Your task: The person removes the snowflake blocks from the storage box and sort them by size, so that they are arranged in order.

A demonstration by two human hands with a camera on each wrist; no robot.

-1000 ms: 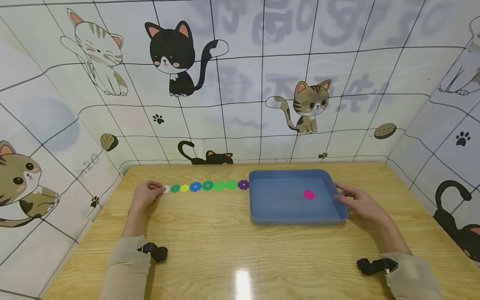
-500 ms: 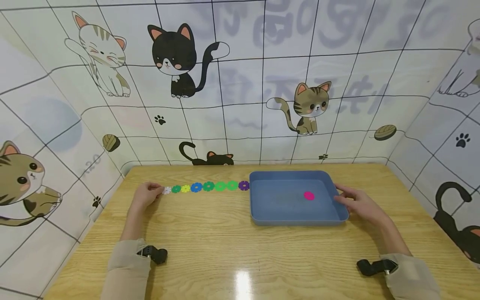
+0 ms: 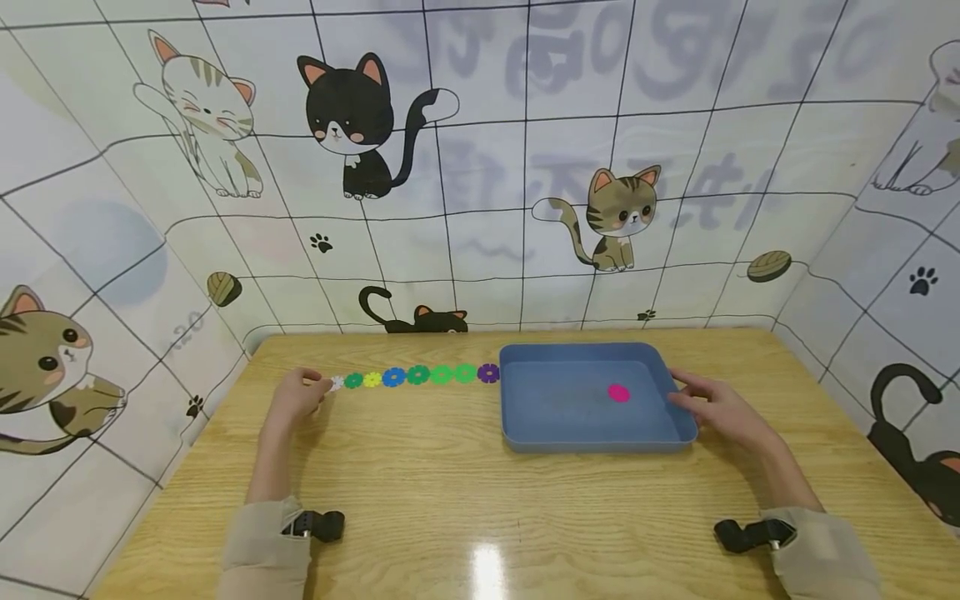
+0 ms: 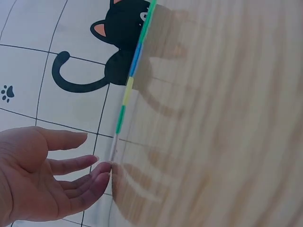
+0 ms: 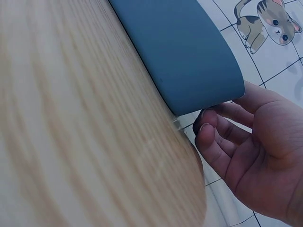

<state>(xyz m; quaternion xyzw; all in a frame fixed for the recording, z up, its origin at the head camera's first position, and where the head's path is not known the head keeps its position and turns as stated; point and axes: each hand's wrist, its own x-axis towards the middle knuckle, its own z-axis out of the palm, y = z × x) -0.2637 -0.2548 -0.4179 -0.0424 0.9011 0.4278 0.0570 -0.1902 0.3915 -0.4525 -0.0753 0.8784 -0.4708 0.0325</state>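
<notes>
A row of flower-shaped plastic discs runs along the far part of the table, from a white disc [image 3: 338, 383] through a yellow disc [image 3: 372, 380] and a blue disc [image 3: 393, 377] to a purple disc [image 3: 488, 372] beside the tray. My left hand [image 3: 297, 396] is at the white end; its fingertips touch the tabletop close to the white disc, thumb apart from them in the left wrist view. My right hand [image 3: 723, 408] grips the right wall of the shallow blue tray [image 3: 585, 446]. Its thumb is partly hidden by that wall in the right wrist view.
One pink disc [image 3: 618, 392] lies inside the tray. The wooden table [image 3: 450, 508] meets a wall covering [image 3: 487, 250] printed with cats at the back and sides. A black wrist camera [image 3: 318, 525] sits on the left sleeve, another on the right.
My left hand and forearm have shifted slightly right and toward me, the fingers loosening at the white disc. Right hand, tray and row keep their places; the head view has tilted up a little.
</notes>
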